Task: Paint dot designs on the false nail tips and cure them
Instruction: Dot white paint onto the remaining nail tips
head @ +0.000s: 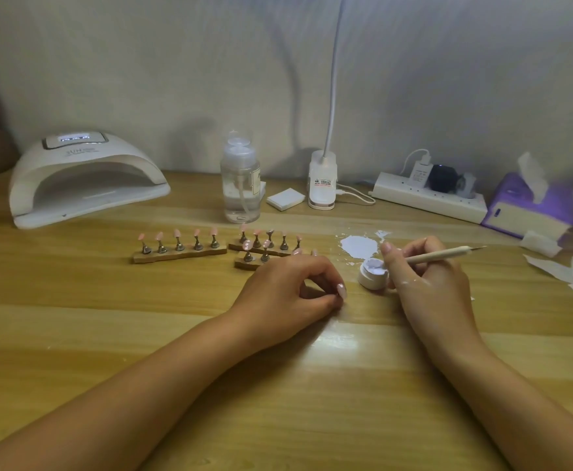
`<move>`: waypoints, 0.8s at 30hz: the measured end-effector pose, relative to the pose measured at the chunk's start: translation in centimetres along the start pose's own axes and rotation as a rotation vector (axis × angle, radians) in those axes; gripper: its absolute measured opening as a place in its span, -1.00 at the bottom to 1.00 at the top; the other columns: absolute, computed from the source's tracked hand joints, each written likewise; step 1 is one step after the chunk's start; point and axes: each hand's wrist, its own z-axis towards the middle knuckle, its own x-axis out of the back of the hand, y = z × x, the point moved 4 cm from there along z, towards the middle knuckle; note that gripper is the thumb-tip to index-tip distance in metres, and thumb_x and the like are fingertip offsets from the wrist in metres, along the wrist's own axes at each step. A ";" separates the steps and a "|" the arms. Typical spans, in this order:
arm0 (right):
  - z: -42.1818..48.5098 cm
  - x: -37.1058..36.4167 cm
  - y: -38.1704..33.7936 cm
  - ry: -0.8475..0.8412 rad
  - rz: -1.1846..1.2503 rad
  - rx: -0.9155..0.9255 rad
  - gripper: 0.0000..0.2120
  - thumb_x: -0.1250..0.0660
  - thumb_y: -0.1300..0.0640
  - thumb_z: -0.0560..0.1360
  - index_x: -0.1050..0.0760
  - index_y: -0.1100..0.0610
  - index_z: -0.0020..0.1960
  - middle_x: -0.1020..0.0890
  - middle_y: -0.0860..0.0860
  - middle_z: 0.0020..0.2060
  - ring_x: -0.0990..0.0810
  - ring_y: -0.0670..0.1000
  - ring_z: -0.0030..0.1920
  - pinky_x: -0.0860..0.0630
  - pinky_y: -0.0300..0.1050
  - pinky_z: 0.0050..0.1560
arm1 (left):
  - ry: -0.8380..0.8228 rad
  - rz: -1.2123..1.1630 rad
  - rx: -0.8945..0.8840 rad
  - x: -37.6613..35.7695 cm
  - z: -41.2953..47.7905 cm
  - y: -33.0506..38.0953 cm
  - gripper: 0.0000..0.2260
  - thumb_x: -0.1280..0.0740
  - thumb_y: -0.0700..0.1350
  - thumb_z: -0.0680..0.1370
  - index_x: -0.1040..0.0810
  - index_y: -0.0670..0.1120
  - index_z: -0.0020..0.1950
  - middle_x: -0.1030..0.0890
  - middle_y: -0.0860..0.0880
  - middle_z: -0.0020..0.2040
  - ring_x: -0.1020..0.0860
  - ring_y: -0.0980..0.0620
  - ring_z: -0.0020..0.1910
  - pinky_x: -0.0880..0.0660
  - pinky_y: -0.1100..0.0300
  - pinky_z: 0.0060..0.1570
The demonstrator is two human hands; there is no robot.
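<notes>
The right hand (424, 277) holds a thin wooden dotting pen (445, 254) like a pencil, with its working end down at the small white gel pot (373, 274). The left hand (292, 287) rests on the wooden worktop (176, 334), fingers curled loosely; whether it holds something I cannot tell.

I think the risk is too much gel on the tip: a drop may fall, or the dot may spread. The light round pot may also tip, because nothing steadies it. White smears (360, 246) lie just behind it.

The glossy pink nail tips (178, 232) stand on small metal stems on wooden strips (179, 254), near the left hand. The smooth white domed curing lamp (84, 178) waits far left.
</notes>
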 end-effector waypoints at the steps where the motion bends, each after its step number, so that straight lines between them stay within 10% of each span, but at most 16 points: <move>1: 0.0 0.1 -0.1 0.015 0.030 -0.005 -0.70 -0.38 -0.08 0.56 -0.42 0.10 -0.20 -0.62 0.07 -0.35 -0.53 0.01 -0.34 -0.36 -0.07 -0.27 | -0.001 0.000 -0.001 0.0 0.0 0.0 -0.86 -0.48 -0.12 0.47 -0.63 0.13 -0.12 -0.67 0.20 -0.15 -0.47 0.39 -0.36 -0.30 0.50 -0.31; 11: -2.6 -0.2 -2.8 -0.054 0.550 -0.140 -0.82 -0.40 0.11 0.57 -0.44 0.10 -0.15 -0.65 0.04 -0.43 -0.51 -0.09 -0.52 -0.42 -0.29 -0.54 | 0.023 -0.007 -0.027 0.2 -0.1 0.4 -0.88 -0.47 -0.20 0.46 -0.65 0.03 -0.14 -0.59 0.23 -0.22 -0.45 0.46 -0.34 -0.31 0.55 -0.30; 24: -3.4 -1.8 -2.5 -0.169 0.401 -0.195 -0.72 -0.33 0.33 0.40 -0.27 0.14 -0.35 -0.55 0.20 -0.56 -0.42 -0.06 -0.59 -0.33 -0.33 -0.55 | 0.020 0.004 -0.019 0.1 0.0 0.2 -0.84 -0.46 -0.18 0.46 -0.60 0.10 -0.17 -0.66 0.18 -0.15 -0.47 0.38 -0.32 -0.30 0.44 -0.30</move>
